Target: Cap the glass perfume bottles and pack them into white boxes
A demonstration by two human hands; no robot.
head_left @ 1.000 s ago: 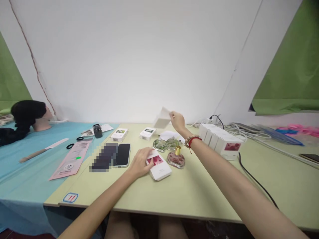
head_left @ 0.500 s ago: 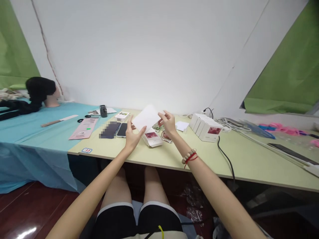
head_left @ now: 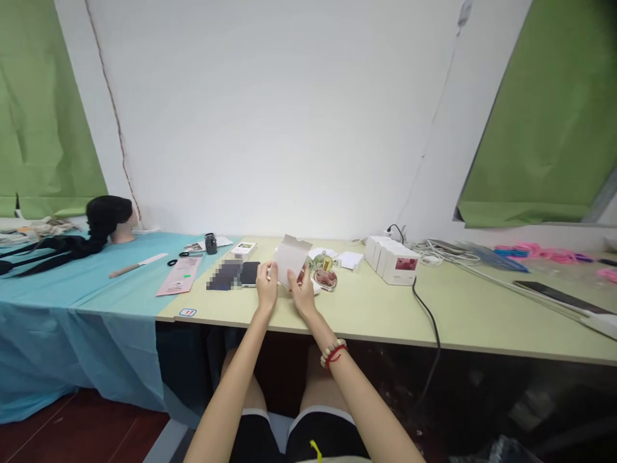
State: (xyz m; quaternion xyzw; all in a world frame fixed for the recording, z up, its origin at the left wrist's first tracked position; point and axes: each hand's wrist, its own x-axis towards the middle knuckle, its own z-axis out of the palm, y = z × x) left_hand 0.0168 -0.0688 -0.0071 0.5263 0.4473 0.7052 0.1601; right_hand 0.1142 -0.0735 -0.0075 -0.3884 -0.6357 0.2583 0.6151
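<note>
Left hand (head_left: 267, 286) and right hand (head_left: 302, 294) grip a card (head_left: 288, 256) in their fingers (head_left: 274, 272), the pink bottle (head_left: 326, 278) right of them unboxed.

Thin rectangular carton (head_left: 290, 256), plain greyish-white, in the hands (head_left: 267, 289); smooth table (head_left: 371, 308), pale yellow-green, beneath. Right of the hands: rounded glass bottle (head_left: 326, 279), reddish-pink with gold cap (head_left: 326, 264); row of white cardboard boxes (head_left: 385, 254), nearest with pink picture panel (head_left: 406, 264). Left of the hands: flat pink packet (head_left: 179, 273), green patch (head_left: 187, 276); light-blue cloth (head_left: 130, 289).
</note>
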